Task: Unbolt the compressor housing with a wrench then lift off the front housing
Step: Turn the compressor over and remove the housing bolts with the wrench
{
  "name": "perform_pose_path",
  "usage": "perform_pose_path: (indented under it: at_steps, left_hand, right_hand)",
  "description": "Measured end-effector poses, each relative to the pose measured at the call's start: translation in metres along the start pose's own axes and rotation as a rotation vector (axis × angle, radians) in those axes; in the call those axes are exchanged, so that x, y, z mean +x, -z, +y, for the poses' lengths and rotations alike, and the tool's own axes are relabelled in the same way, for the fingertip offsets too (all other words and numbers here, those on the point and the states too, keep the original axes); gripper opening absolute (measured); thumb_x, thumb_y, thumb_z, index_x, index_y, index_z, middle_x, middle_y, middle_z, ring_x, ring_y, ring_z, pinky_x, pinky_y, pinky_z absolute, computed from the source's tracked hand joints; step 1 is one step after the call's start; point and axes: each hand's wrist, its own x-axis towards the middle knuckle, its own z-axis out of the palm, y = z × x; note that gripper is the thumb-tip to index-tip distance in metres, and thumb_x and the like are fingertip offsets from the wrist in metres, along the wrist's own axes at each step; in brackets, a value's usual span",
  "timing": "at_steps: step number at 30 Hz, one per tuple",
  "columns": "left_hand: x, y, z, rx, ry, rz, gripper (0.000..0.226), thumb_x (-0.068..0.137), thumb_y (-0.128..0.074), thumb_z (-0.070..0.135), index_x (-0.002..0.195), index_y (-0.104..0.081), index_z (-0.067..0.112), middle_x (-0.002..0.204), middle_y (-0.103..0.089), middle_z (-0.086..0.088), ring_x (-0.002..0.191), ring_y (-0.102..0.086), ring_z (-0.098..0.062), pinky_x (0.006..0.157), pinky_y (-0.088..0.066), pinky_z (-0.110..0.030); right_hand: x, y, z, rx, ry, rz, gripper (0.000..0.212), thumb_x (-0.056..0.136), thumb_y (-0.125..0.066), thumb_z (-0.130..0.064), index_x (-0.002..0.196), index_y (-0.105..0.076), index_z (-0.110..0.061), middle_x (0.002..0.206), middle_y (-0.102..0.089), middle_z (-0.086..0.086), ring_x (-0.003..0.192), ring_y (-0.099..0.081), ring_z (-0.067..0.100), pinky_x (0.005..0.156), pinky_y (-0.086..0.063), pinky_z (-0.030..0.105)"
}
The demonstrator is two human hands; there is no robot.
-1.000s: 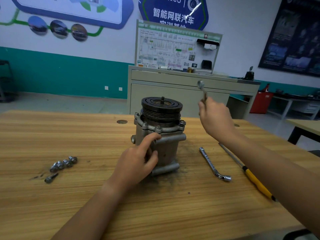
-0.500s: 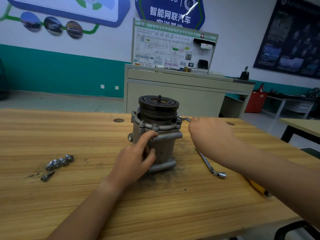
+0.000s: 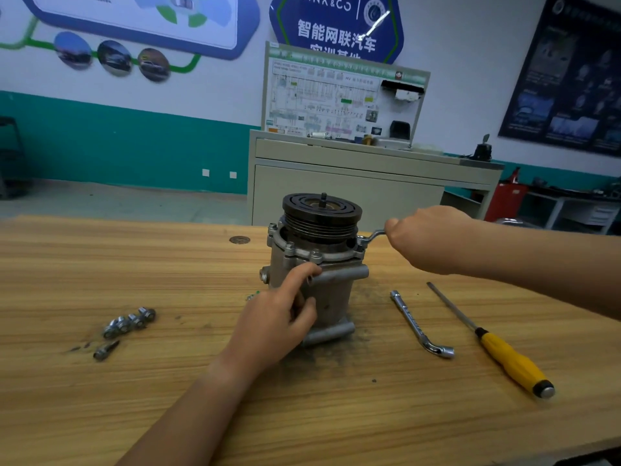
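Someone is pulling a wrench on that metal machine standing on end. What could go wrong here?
The wrench could slip off the flange bolt, and the right hand might bang into the pulley. The compressor stands upright, steadied only by the left hand, so a hard pull could tip it. The loose bolts could roll away.

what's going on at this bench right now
A person is unbolting a compressor standing upright on a wooden table. The left hand grips its body, while the right hand holds a wrench whose head sits at the front housing's right edge. Loose bolts lie to the left; a socket wrench and a screwdriver lie to the right. The housing is not yet off.
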Motion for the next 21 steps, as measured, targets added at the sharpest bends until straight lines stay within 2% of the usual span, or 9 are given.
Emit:
perform_pose_path:
  at_steps: [2, 4, 6, 9, 12, 14, 18, 21]
  left_hand:
    - [0.000, 0.001, 0.000, 0.006, -0.002, -0.006, 0.040, 0.087, -0.059, 0.014, 0.125, -0.048, 0.026, 0.058, -0.052, 0.004, 0.046, -0.044, -0.006, 0.048, -0.038, -0.026]
    - [0.000, 0.001, 0.000, 0.000, -0.005, -0.008, 0.040, 0.087, -0.059, 0.014, 0.125, -0.048, 0.025, 0.059, -0.054, 0.003, 0.045, -0.044, -0.005, 0.048, -0.038, -0.028]
    - [-0.001, 0.001, 0.000, 0.003, -0.006, -0.013, 0.040, 0.087, -0.058, 0.016, 0.125, -0.049, 0.024, 0.060, -0.056, 0.003, 0.045, -0.044, -0.005, 0.048, -0.039, -0.028]
    - [0.000, 0.001, -0.001, 0.014, -0.006, -0.011, 0.040, 0.087, -0.058, 0.017, 0.125, -0.048, 0.024, 0.061, -0.057, 0.002, 0.045, -0.045, -0.006, 0.047, -0.038, -0.026]
    - [-0.001, 0.000, -0.001, 0.012, 0.004, -0.014, 0.042, 0.088, -0.059, 0.014, 0.126, -0.047, 0.027, 0.062, -0.057, 0.003, 0.051, -0.051, -0.011, 0.048, -0.041, -0.027]
    - [-0.002, 0.000, -0.002, 0.010, 0.011, -0.014, 0.042, 0.088, -0.059, 0.014, 0.125, -0.046, 0.030, 0.063, -0.057, 0.004, 0.054, -0.053, -0.011, 0.048, -0.041, -0.025]
    - [-0.002, 0.000, -0.003, -0.002, -0.006, -0.011, 0.048, 0.087, -0.060, 0.013, 0.121, -0.040, 0.041, 0.062, -0.054, 0.007, 0.056, -0.054, -0.009, 0.046, -0.039, -0.022]
    - [0.000, 0.000, -0.003, -0.005, -0.023, -0.013, 0.052, 0.087, -0.060, 0.015, 0.119, -0.034, 0.047, 0.063, -0.053, 0.009, 0.058, -0.055, -0.009, 0.045, -0.040, -0.021]
  right_hand:
    - [0.011, -0.003, 0.000, 0.011, -0.007, 0.005, 0.025, 0.092, -0.044, 0.000, 0.116, -0.048, -0.005, 0.067, -0.039, 0.000, 0.060, -0.043, 0.014, 0.054, -0.039, 0.023]
    - [0.020, -0.007, 0.000, 0.053, -0.042, 0.039, 0.030, 0.090, -0.047, 0.002, 0.119, -0.049, -0.005, 0.088, -0.055, 0.005, 0.078, -0.053, 0.019, 0.065, -0.043, 0.026]
    - [0.029, -0.016, 0.001, 0.103, -0.072, 0.101, 0.033, 0.090, -0.047, 0.002, 0.122, -0.046, -0.005, 0.106, -0.058, 0.009, 0.095, -0.058, 0.024, 0.074, -0.047, 0.030]
    - [0.044, -0.032, 0.000, 0.150, -0.056, 0.241, 0.035, 0.091, -0.046, 0.001, 0.125, -0.042, -0.006, 0.115, -0.056, 0.012, 0.106, -0.054, 0.026, 0.084, -0.048, 0.033]
    - [0.056, -0.043, -0.002, 0.207, -0.028, 0.376, 0.040, 0.093, -0.044, -0.002, 0.133, -0.040, -0.006, 0.131, -0.049, 0.011, 0.121, -0.045, 0.025, 0.096, -0.042, 0.033]
    - [0.060, -0.048, -0.002, 0.244, -0.018, 0.435, 0.039, 0.095, -0.043, -0.005, 0.133, -0.040, -0.008, 0.132, -0.049, 0.010, 0.121, -0.046, 0.025, 0.094, -0.042, 0.032]
    - [0.060, -0.056, -0.010, 0.388, -0.093, 0.471, 0.029, 0.097, -0.040, -0.009, 0.125, -0.046, -0.009, 0.116, -0.058, 0.009, 0.103, -0.055, 0.025, 0.077, -0.045, 0.031]
    - [0.044, -0.050, -0.009, 0.678, -0.239, 0.571, 0.026, 0.101, -0.031, -0.025, 0.114, -0.047, -0.008, 0.085, -0.057, 0.004, 0.073, -0.054, 0.022, 0.058, -0.035, 0.029]
